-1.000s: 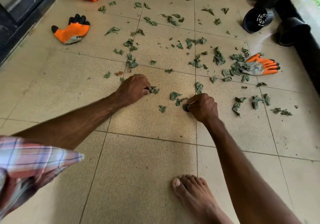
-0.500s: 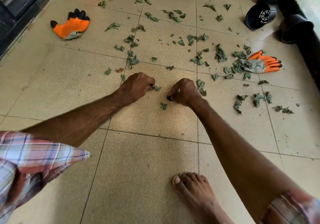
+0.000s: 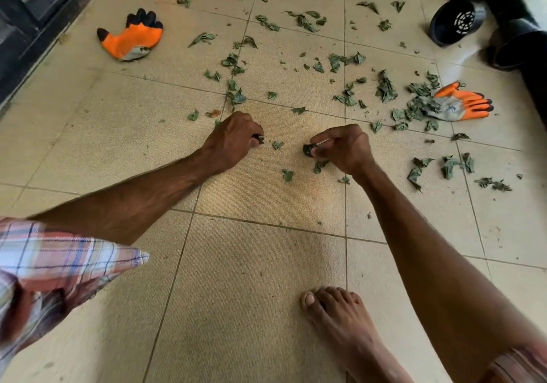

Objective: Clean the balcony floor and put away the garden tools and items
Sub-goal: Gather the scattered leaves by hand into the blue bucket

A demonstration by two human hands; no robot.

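The tiled floor (image 3: 254, 264) remains littered with leaf scraps (image 3: 384, 86) beyond both hands. The right hand (image 3: 343, 148) has swung back right, pinching a leaf (image 3: 307, 149); the left hand (image 3: 233, 140) stays fisted, apparently around gathered bits, so collecting has barely begun.

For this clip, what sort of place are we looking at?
Probably a home balcony or patio used for gardening: beige floor tiles littered with leaf scraps, empty black plant pots tipped over, orange work gloves lying about.

You look down on a beige tiled floor (image 3: 254, 279) with thin dark grout lines, daylight falling softly across it; a dark door frame (image 3: 32, 27) borders its left edge.
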